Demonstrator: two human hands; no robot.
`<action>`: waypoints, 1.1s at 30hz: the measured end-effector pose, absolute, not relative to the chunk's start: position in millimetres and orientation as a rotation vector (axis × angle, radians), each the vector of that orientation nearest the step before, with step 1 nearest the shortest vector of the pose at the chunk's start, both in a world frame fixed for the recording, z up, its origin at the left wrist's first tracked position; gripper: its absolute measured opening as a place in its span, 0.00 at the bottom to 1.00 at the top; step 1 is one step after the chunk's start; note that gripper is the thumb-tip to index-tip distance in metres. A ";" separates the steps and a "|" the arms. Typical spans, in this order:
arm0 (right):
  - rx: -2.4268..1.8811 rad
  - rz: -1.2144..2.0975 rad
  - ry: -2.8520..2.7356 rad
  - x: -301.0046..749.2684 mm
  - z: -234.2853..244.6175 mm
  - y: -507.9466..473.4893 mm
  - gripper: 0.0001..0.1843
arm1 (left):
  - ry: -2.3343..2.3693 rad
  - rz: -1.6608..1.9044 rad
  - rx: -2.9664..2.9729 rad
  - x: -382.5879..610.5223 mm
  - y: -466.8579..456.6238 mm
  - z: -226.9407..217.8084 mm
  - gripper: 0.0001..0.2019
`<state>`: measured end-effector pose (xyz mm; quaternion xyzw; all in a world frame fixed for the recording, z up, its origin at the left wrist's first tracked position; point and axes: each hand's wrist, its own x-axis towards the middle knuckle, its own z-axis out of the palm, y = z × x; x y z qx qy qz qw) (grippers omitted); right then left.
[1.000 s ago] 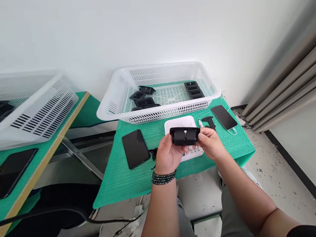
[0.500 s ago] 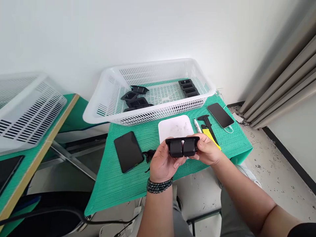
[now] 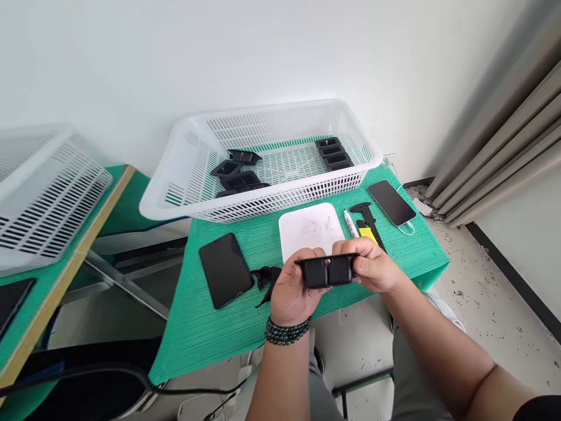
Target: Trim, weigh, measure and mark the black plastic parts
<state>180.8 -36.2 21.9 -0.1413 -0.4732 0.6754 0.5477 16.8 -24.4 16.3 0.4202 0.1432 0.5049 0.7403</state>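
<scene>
Between my hands is a black plastic part (image 3: pixel 328 272) with two box-like pockets side by side and a flat rim along its top. My left hand (image 3: pixel 294 287), with a dark beaded bracelet on the wrist, grips its left end. Closed on the right end, my right hand (image 3: pixel 371 266) has its thumb on the near side. The part is held over the table's front edge, just nearer than a white tray (image 3: pixel 307 229) with small dark scraps on it. What the fingers do behind the part is hidden.
A large white basket (image 3: pixel 258 207) at the back holds several black parts (image 3: pixel 240 180). On the green-covered table (image 3: pixel 193 333) lie a tablet (image 3: pixel 225 270), a black cloth-like piece (image 3: pixel 265 280), a marker (image 3: pixel 350 224), calipers (image 3: pixel 370 219), a yellow-handled tool (image 3: pixel 366 233) and a phone (image 3: pixel 391 202).
Both hands have lowered slightly with the black part. Its rim has tilted, the right end now a little higher, and more of the pockets' outer face shows.
</scene>
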 end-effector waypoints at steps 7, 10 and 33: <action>-0.376 1.699 -1.235 182.2 17.5 -34.8 0.24 | 0.286 1.116 0.854 21.7 -21.1 17.0 0.22; -0.360 1.777 -1.197 186.1 15.2 -35.4 0.25 | 0.300 1.112 0.874 22.8 -22.7 18.7 0.24; -0.268 1.906 -1.027 177.7 15.3 -37.2 0.23 | 0.287 1.172 0.855 27.4 -21.1 19.9 0.29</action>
